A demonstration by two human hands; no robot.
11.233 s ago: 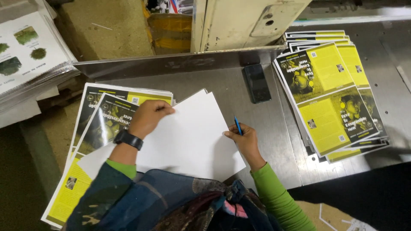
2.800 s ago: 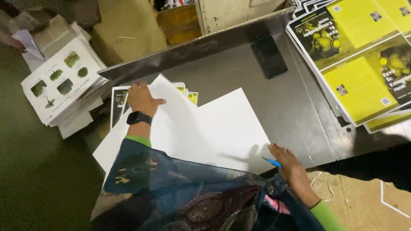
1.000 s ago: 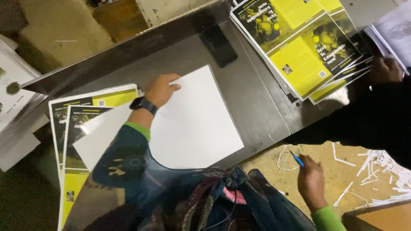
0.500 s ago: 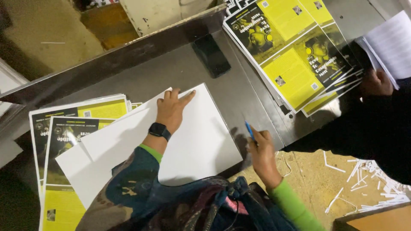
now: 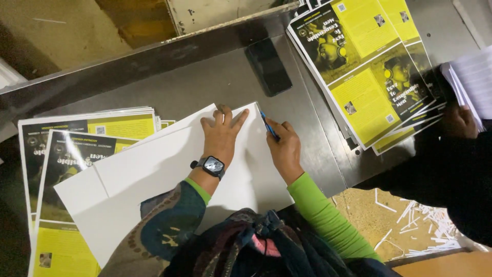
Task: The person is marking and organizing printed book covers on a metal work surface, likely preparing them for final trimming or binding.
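Pressing flat on white sheets [image 5: 169, 174], the left hand [image 5: 221, 134] lies spread; the right hand [image 5: 285, 149] grips a blue pen [image 5: 268, 125], dark phone [image 5: 268, 66] and yellow leaflets [image 5: 369, 66] beyond.

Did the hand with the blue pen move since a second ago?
Yes. The right hand with the blue pen came up from beside the table, over the floor scraps, onto the white sheet's right edge, nearer the black phone.

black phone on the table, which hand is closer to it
Right. The right hand, holding a blue pen, lies just below the phone. The left hand presses flat on the white sheet, further over to the phone's lower left.
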